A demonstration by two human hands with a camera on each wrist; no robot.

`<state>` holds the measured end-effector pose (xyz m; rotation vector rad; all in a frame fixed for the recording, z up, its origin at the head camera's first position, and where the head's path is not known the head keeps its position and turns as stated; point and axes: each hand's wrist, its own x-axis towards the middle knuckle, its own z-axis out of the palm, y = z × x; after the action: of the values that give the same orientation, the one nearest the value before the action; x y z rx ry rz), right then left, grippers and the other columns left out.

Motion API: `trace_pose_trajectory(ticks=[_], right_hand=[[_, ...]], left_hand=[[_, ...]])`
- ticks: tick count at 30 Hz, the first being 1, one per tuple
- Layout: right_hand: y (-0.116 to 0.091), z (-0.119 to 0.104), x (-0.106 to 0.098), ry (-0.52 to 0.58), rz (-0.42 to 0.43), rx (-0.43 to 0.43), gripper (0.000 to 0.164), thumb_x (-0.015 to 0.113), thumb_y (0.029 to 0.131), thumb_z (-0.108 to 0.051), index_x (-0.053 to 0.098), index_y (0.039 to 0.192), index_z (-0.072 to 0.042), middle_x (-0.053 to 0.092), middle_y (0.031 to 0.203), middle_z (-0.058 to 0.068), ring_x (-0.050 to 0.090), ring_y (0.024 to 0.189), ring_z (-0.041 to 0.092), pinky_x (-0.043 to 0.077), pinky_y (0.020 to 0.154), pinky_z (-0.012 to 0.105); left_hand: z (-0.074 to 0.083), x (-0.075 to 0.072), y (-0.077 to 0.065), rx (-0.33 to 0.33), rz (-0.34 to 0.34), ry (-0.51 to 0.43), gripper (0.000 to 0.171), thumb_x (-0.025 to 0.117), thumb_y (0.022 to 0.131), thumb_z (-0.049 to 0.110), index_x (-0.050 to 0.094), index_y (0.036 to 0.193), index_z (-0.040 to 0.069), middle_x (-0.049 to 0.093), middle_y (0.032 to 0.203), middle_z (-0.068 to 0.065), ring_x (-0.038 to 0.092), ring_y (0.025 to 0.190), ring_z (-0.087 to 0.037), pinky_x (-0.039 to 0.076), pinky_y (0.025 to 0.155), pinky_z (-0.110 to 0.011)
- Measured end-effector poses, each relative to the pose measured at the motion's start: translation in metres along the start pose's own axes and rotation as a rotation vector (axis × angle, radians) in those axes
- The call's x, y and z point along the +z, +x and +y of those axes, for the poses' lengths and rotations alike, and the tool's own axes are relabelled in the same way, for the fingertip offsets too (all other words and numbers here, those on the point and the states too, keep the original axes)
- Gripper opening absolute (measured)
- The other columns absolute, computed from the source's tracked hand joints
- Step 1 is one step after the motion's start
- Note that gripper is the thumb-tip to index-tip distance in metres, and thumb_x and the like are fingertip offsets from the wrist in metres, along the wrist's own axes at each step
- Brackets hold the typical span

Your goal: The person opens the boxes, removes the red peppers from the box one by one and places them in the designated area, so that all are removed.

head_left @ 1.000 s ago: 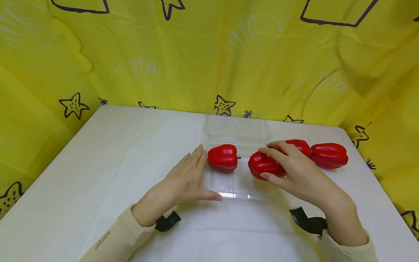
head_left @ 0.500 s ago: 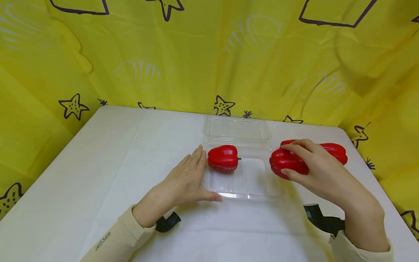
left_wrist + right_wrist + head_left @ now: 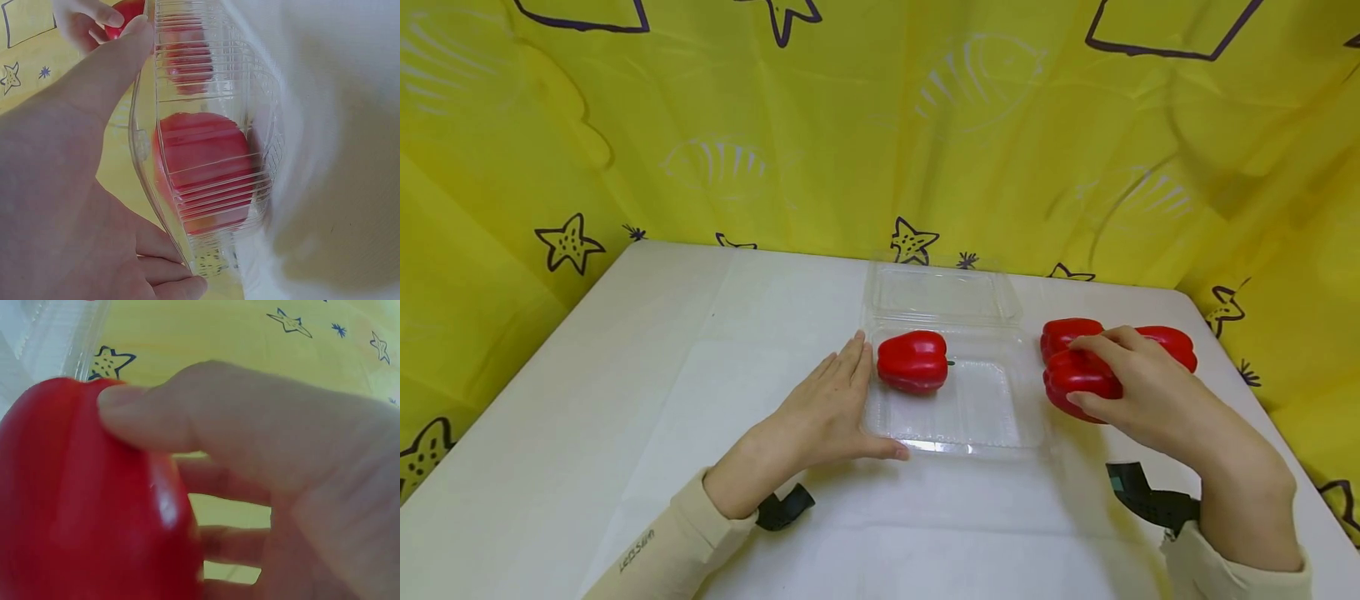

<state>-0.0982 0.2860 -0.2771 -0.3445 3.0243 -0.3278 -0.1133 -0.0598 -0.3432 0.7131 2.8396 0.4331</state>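
Observation:
In the head view, my right hand grips a red bell pepper to the right of a clear plastic clamshell box. The right wrist view shows my thumb pressed on that pepper, with the other fingers behind it. Another red bell pepper lies on its side at the left end of the box's base, its green stem pointing right. With fingers straight, my left hand rests along the box's left side, thumb at the front edge. The left wrist view shows its fingertips at the rim.
Two more red bell peppers, one at the left and one at the right, lie behind my right hand. The box's open lid lies flat toward the back. A yellow patterned curtain rises behind the white table.
My right hand has moved right with its pepper, from over the box's base to beside the box. My left hand and the pepper in the box stay nearly where they were.

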Motion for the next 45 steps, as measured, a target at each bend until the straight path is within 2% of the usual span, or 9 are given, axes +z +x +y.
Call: trace_pose_trajectory(ticks=[7,13,20,45], right_hand=[[0.003,0.010,0.003,0.007,-0.060,0.054,0.073,0.084,0.075,-0.024,0.051,0.135,0.003,0.043,0.131,0.037,0.042,0.112,0.054,0.059,0.069,0.056],[0.007,0.014,0.007,0.012,-0.110,0.079,0.069,0.084,0.075,-0.023,0.053,0.131,0.004,0.045,0.128,0.038,0.043,0.110,0.054,0.059,0.067,0.053],[0.011,0.015,0.010,0.003,-0.120,0.071,0.064,0.084,0.076,-0.023,0.056,0.128,0.003,0.049,0.123,0.036,0.047,0.107,0.052,0.059,0.068,0.053],[0.019,0.021,0.018,0.017,-0.177,0.100,0.069,0.087,0.073,-0.023,0.055,0.128,0.002,0.049,0.124,0.036,0.048,0.109,0.052,0.059,0.070,0.056]], left_hand=[[0.001,-0.001,0.001,0.000,-0.003,-0.007,0.130,0.070,0.069,0.077,0.015,0.157,-0.001,0.009,0.167,-0.016,0.013,0.155,-0.028,0.020,0.125,-0.045],[0.001,-0.001,0.001,-0.003,-0.003,-0.012,0.130,0.070,0.069,0.077,0.015,0.157,-0.001,0.009,0.167,-0.016,0.013,0.155,-0.028,0.020,0.125,-0.045],[0.001,-0.001,0.001,-0.009,-0.010,-0.017,0.131,0.071,0.069,0.077,0.014,0.157,-0.001,0.008,0.167,-0.015,0.012,0.155,-0.028,0.020,0.125,-0.045],[0.001,0.000,0.001,-0.006,-0.004,-0.013,0.130,0.071,0.069,0.076,0.015,0.157,-0.001,0.008,0.167,-0.016,0.013,0.155,-0.028,0.021,0.125,-0.045]])
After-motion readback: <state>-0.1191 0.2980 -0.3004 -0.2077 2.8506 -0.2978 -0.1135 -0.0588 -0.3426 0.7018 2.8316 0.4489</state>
